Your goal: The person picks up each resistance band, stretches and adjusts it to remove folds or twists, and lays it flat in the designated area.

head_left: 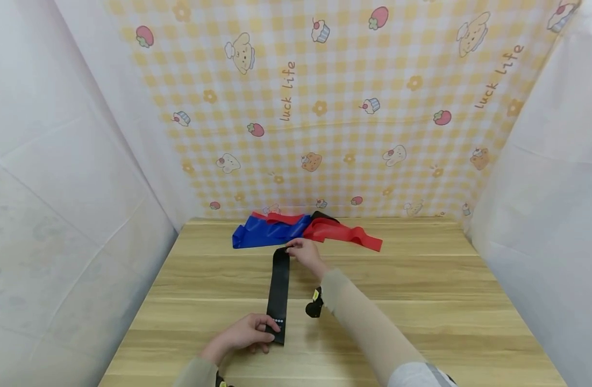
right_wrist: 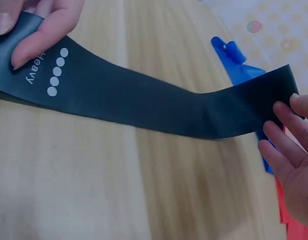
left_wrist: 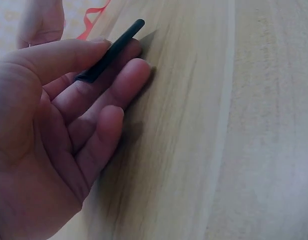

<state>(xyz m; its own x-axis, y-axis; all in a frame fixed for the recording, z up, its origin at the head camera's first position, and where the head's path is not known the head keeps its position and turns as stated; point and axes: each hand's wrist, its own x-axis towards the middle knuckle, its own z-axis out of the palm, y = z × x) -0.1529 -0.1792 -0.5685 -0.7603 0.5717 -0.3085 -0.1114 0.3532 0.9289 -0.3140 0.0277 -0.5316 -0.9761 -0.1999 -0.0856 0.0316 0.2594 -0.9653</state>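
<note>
Tan sleeve (head_left: 368, 320) at near right. Left hand (head_left: 247, 330) pinches near end of black band (head_left: 278, 285); right hand (head_left: 306, 255) pinches far end. Band spans middle of table (head_left: 421, 285); blue band (head_left: 266, 234), red band (head_left: 336, 231) lie far.

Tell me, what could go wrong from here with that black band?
The black band might slip from the right hand, which pinches only the edge of its far end. If the left hand, pinching the near end, loosened, that end could drop. The right hand might also brush the blue band and red band lying close by.
</note>
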